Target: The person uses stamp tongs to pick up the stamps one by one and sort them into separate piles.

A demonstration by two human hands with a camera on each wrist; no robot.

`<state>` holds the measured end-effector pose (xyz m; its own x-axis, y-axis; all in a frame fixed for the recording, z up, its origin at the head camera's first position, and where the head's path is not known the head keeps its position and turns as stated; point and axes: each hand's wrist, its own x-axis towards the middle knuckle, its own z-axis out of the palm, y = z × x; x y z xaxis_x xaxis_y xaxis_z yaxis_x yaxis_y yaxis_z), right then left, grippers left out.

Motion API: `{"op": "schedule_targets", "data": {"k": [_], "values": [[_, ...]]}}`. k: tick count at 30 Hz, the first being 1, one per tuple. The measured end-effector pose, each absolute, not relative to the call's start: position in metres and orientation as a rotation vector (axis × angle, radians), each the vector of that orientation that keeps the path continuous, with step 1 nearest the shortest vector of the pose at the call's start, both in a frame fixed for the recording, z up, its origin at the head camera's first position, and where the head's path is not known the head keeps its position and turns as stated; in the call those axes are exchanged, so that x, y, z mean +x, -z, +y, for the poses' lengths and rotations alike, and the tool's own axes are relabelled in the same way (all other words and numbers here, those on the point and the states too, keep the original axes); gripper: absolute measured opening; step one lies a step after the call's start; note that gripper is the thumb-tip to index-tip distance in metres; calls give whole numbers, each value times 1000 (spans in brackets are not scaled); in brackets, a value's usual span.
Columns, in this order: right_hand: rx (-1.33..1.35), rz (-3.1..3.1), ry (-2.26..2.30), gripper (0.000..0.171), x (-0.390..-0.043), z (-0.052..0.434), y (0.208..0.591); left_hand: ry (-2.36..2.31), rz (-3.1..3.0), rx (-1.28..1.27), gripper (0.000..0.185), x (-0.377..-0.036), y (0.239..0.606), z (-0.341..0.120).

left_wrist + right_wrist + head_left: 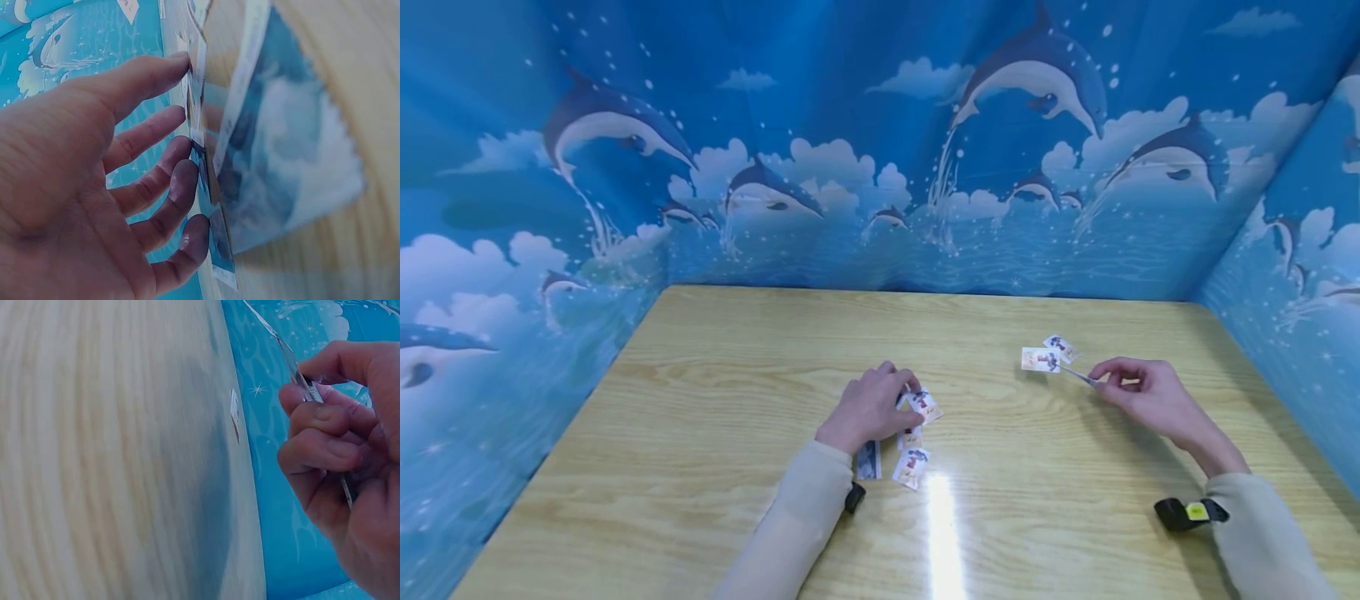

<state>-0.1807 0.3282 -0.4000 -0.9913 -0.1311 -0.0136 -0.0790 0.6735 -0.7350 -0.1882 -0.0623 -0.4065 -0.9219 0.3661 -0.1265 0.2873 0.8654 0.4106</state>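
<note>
Head view: small white paper stamps with serrated edges and red-and-blue printed pictures are catalogued in two groups on a pale wood-grain tabletop (715, 400).

A cluster of stamps (913, 465) is spread under and just beside the left hand (868, 407); its fingers are shown nearly straight in the left wrist view, fingertips (181, 181) pressed on the stamps.

A pair of stamps (1041, 359) is laid just beyond the right hand (1142, 393), by which slim metal tweezers (1081, 377) are pinched, tips touching that pair.

No lettering can be read; the printing is too small.
</note>
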Motion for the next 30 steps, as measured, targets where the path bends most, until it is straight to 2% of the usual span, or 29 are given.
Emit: {"op": "schedule_targets", "data": {"k": [30], "values": [[-65, 2836, 1169, 27, -195, 350, 413, -571, 2804, 466, 40, -190, 404, -61]]}}
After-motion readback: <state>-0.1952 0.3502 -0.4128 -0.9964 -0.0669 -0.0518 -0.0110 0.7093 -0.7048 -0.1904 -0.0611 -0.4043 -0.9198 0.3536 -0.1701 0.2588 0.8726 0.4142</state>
